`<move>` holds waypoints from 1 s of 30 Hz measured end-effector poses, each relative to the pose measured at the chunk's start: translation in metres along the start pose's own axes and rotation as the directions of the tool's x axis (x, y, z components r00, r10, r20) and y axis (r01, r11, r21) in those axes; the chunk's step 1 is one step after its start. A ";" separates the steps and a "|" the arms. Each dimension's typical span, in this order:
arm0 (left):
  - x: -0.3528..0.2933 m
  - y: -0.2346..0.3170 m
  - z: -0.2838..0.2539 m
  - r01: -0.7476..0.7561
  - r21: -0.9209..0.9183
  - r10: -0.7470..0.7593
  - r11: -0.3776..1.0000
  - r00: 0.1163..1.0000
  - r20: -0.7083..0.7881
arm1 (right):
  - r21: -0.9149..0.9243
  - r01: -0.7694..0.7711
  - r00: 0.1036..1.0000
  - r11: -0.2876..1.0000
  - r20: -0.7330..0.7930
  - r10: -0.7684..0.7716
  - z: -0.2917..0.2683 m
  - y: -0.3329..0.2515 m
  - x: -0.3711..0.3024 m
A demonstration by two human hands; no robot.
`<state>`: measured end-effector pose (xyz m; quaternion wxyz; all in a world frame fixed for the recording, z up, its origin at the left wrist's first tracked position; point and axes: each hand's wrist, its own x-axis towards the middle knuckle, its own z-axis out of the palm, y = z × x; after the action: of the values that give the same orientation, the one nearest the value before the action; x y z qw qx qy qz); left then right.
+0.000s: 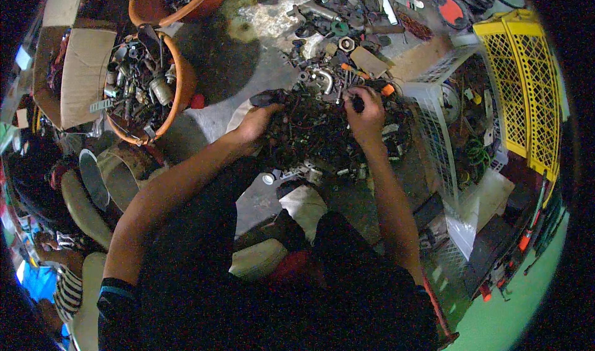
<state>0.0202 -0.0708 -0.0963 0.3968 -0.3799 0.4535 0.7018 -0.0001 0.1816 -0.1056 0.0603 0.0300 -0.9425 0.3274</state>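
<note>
My left hand [257, 124] is at the left edge of a heap of dark, greasy small metal parts [310, 131] on the floor. Its fingers close on a dark rounded piece [268, 98] whose kind I cannot make out. Over the heap's right side, my right hand [368, 114] has its fingers curled together. Whatever they pinch is too dark and small to name. Just beyond the fingers lie a shiny curved metal pipe piece [323, 80], a large hex nut [346, 43] and several bolts and rods.
Left stands an orange tub [186, 81] of metal parts, beside a cardboard box [87, 78]. Another orange tub [207, 4] is farther back. To the right are a white plastic crate [437, 140] and a yellow crate [520, 84]. A person in striped clothing [68, 292] is at lower left.
</note>
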 end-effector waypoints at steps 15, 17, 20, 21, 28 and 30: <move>0.004 -0.004 0.004 0.008 -0.118 -0.009 0.993 1.000 -0.007 | -0.241 0.408 0.904 0.881 0.245 -0.351 0.059 -0.030 -0.010; 0.008 -0.008 -0.001 0.018 -0.138 -0.012 0.990 0.999 0.042 | -0.205 0.392 0.911 0.897 0.226 -0.346 0.059 -0.025 -0.009; 0.009 -0.005 -0.003 -0.006 0.069 0.000 0.998 0.997 0.084 | -0.151 0.309 0.933 0.939 0.239 -0.268 0.072 -0.015 -0.007; 0.008 -0.005 -0.002 -0.002 0.076 -0.004 0.997 0.997 0.078 | -0.158 0.307 0.943 0.939 0.182 -0.278 0.074 -0.012 -0.009; 0.000 -0.004 0.001 -0.008 0.018 0.008 1.000 1.000 0.016 | 0.224 -0.034 0.989 0.974 0.149 0.000 0.051 -0.024 0.000; 0.002 -0.006 0.000 0.007 -0.012 -0.007 1.000 1.000 0.003 | 0.262 -0.052 0.996 0.964 0.090 0.030 0.052 -0.019 -0.004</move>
<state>0.0250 -0.0685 -0.1006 0.3975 -0.3832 0.4472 0.7037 0.0012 0.1345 -0.1349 0.0088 0.0322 -0.8926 0.4496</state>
